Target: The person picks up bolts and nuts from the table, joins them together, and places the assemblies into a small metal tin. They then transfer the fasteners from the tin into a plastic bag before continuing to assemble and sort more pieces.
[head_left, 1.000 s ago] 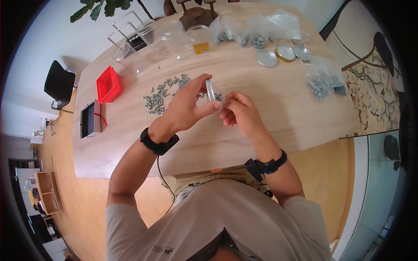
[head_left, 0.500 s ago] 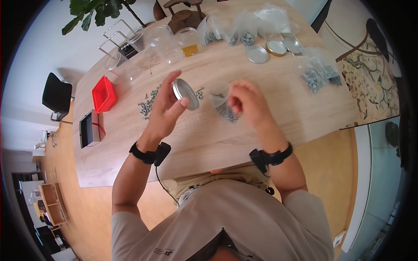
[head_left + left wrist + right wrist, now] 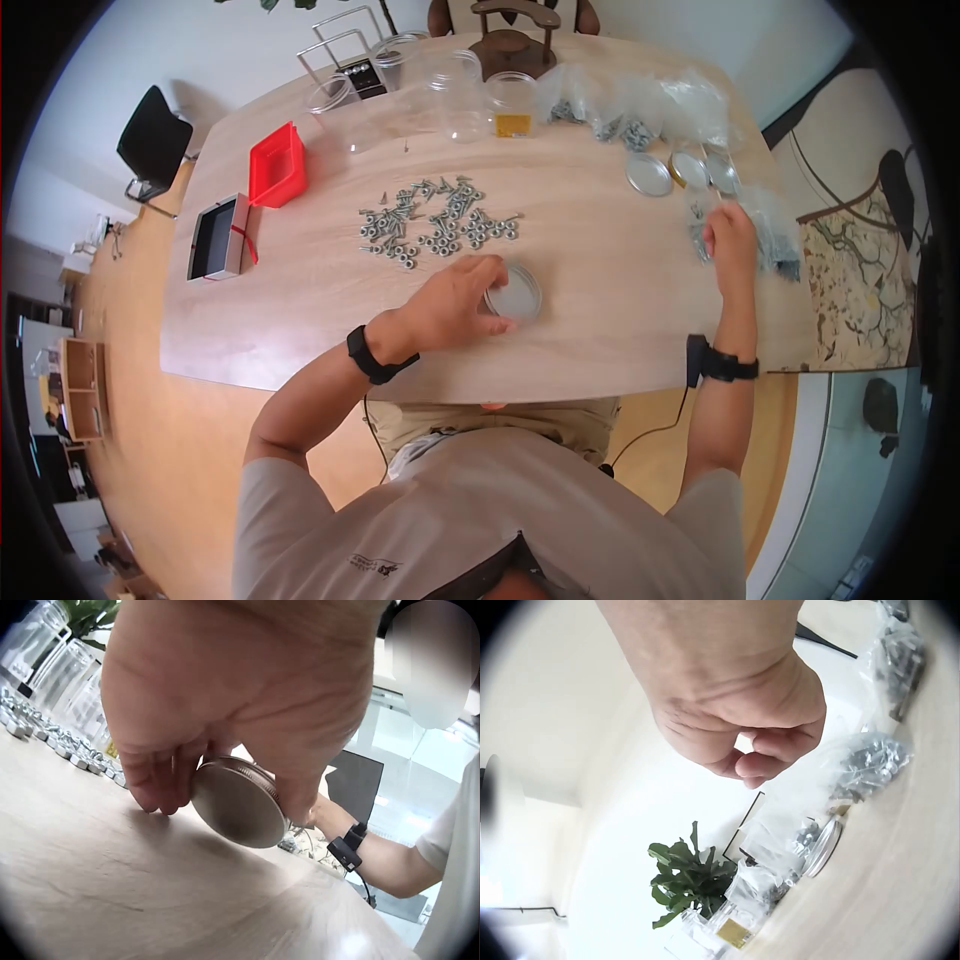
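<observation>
The left hand (image 3: 455,300) is gripping a metal lid (image 3: 238,802) tilted at the table (image 3: 600,320); the right hand (image 3: 730,240), fingers curled, is pinching a bag of screws (image 3: 775,235).

**Layout on the counter**

A round metal lid (image 3: 516,295) lies near the wooden counter's (image 3: 600,330) front edge. Behind it spreads a scatter of small steel nuts and bolts (image 3: 435,222). A red plastic tray (image 3: 277,165) sits far left, clear glass jars (image 3: 455,85) along the back, clear hardware bags (image 3: 745,225) right.
</observation>
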Motion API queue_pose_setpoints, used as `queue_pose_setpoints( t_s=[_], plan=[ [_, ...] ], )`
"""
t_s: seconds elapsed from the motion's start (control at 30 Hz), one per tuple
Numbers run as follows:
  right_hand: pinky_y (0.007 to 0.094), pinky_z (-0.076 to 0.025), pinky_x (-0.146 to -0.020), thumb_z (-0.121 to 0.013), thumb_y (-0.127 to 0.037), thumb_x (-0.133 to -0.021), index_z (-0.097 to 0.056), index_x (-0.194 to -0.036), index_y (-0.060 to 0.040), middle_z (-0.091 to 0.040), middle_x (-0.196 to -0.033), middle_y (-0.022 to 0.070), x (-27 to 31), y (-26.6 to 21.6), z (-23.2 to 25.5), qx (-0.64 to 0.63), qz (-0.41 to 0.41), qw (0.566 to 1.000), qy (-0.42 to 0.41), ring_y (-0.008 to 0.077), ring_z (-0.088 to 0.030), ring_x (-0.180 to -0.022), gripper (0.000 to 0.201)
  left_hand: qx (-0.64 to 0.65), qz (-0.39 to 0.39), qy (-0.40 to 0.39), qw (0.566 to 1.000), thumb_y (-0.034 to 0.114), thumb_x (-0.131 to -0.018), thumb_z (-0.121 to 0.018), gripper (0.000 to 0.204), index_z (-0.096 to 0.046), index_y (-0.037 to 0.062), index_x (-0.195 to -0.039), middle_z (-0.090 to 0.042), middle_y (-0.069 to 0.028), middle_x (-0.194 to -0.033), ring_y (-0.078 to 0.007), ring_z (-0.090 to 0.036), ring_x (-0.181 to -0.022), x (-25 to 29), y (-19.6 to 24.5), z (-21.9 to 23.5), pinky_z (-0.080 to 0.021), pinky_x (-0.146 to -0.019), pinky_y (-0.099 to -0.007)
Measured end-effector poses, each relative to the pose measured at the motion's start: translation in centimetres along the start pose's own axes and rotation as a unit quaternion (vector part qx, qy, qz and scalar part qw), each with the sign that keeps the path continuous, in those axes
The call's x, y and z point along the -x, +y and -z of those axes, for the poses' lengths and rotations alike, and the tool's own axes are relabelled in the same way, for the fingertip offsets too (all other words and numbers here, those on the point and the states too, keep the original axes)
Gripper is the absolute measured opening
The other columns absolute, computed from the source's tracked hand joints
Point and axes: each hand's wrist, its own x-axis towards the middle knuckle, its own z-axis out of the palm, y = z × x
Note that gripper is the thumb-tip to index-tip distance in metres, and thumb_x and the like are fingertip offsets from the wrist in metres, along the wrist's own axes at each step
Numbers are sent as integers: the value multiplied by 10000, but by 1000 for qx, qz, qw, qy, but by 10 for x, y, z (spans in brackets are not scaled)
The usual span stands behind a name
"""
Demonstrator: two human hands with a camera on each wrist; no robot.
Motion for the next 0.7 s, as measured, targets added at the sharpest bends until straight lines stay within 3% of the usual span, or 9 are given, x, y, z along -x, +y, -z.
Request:
queue_pose_setpoints(
  t_s=[0.07, 0.17, 0.23, 0.3, 0.37, 0.4, 0.47, 0.57, 0.7],
  plan=[
    [273, -400, -564, -655, -206, -1016, -688, -996, -52, -618, -743, 10, 8, -9, -3, 88, 35, 992, 86, 92, -521, -617, 158, -51, -44, 31, 997, 303, -825, -917, 627, -604, 24, -1291, -659, -182, -1306, -385, -635, -1231, 6, -3, -1, -539, -1029, -437],
    [279, -446, -616, -697, -184, -1004, -704, -1048, -46, -642, -766, 18, 24, -33, -22, 51, 106, 991, 64, 103, -572, -677, 144, -114, -102, 71, 986, 288, -855, -878, 476, -664, 20, -1185, -688, -170, -1277, -394, -637, -1238, 16, -5, 0, -542, -1023, -445],
    [302, -513, -701, -708, -126, -986, -705, -1066, -28, -662, -789, 26, 47, -59, -58, 133, 95, 985, -52, 115, -628, -773, 126, -108, -121, 63, 985, 251, -893, -834, 349, -696, 21, -1117, -705, -159, -1250, -394, -645, -1221, 19, -8, 7, -545, -1016, -450],
    [320, -555, -788, -703, -103, -975, -724, -1124, -28, -703, -887, 61, 67, -81, -99, 152, 88, 957, -232, 149, -683, -837, 168, -55, -120, 23, 991, 195, -933, -781, 224, -717, 26, -1066, -718, -146, -1228, -392, -656, -1191, 15, -18, 23, -547, -1010, -458],
    [376, -575, -920, -682, -96, -958, -741, -1199, -46, -735, -1105, 123, 65, -74, -130, 162, 151, 912, -345, 245, -719, -989, 253, -54, -36, 67, 996, 140, -951, -738, 170, -734, 39, -1087, -725, -139, -1198, -383, -663, -1159, 10, -31, 43, -551, -999, -466],
    [396, -565, -953, -680, -97, -949, -744, -1212, -56, -725, -1157, 134, 63, -71, -145, 170, 209, 896, -353, 275, -705, -1039, 274, -51, 7, 90, 995, 112, -959, -717, 155, -742, 45, -1097, -728, -135, -1183, -379, -667, -1144, 8, -39, 50, -552, -994, -469],
    [434, -546, -1020, -675, -99, -932, -749, -1238, -74, -705, -1261, 157, 56, -67, -173, 183, 326, 852, -367, 335, -677, -1139, 316, -82, -3, 116, 990, 86, -952, -707, 192, -749, 59, -1137, -725, -138, -1185, -370, -667, -1133, 3, -56, 60, -554, -989, -465],
    [456, -512, -1081, -677, -96, -915, -748, -1257, -88, -692, -1300, 149, 48, -53, -205, 207, 372, 813, -397, 359, -620, -1238, 349, -141, -23, 142, 979, 54, -931, -705, 251, -760, 69, -1175, -723, -138, -1172, -362, -667, -1125, -3, -70, 65, -556, -985, -443],
    [440, -544, -1012, -682, -78, -914, -752, -1226, -88, -712, -1209, 140, 27, -50, -229, 208, 334, 817, -422, 338, -667, -1134, 320, -152, 35, 150, 976, 61, -917, -723, 192, -766, 69, -1104, -735, -124, -1112, -355, -673, -1088, -3, -84, 66, -556, -964, -443]
  ],
)
